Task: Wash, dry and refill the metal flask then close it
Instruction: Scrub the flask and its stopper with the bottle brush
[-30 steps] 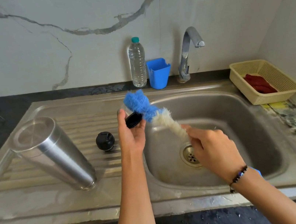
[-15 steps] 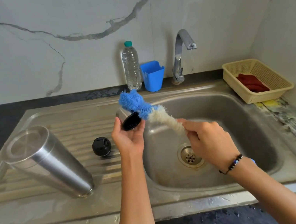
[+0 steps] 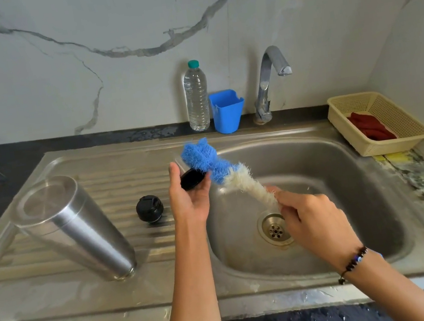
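The metal flask (image 3: 74, 226) stands upside down on the ribbed draining board, left of the basin. A black stopper (image 3: 149, 208) lies on the board beside it. My left hand (image 3: 189, 202) holds a small black cap (image 3: 191, 179) over the basin's left rim. My right hand (image 3: 312, 222) grips a bottle brush (image 3: 223, 171) with a blue tip and white bristles. The blue tip presses against the black cap.
The steel sink basin (image 3: 349, 194) with its drain (image 3: 274, 231) lies under my hands. A water bottle (image 3: 196, 96), a blue cup (image 3: 226, 110) and the tap (image 3: 270, 79) stand at the back. A yellow basket (image 3: 407, 140) holding a red cloth sits at right.
Both hands keep their hold. The brush's blue tip has shifted slightly against the cap while the view moved a little.
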A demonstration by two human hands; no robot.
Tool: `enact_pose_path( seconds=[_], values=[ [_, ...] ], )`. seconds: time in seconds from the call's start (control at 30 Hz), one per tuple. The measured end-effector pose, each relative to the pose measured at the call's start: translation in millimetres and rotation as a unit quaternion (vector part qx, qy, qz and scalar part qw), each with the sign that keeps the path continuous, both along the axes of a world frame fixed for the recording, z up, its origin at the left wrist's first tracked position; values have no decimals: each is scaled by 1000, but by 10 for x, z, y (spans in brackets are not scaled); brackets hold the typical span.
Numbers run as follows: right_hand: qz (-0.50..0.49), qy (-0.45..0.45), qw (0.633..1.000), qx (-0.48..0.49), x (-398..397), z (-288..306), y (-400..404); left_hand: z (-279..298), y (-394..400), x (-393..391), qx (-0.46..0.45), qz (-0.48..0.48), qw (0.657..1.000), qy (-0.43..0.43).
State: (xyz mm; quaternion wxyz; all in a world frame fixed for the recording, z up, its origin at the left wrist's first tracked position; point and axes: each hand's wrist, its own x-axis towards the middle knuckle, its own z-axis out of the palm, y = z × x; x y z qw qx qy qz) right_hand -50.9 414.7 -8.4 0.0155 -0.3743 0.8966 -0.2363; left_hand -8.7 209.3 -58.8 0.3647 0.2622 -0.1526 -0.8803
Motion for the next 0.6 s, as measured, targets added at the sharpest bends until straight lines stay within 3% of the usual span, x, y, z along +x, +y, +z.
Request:
enact_pose_path(
  seconds=[0.6],
  values=[
    [8,-14,997,-71,-103,-55,-9,136,167,-27,33,-12,997,71]
  ],
)
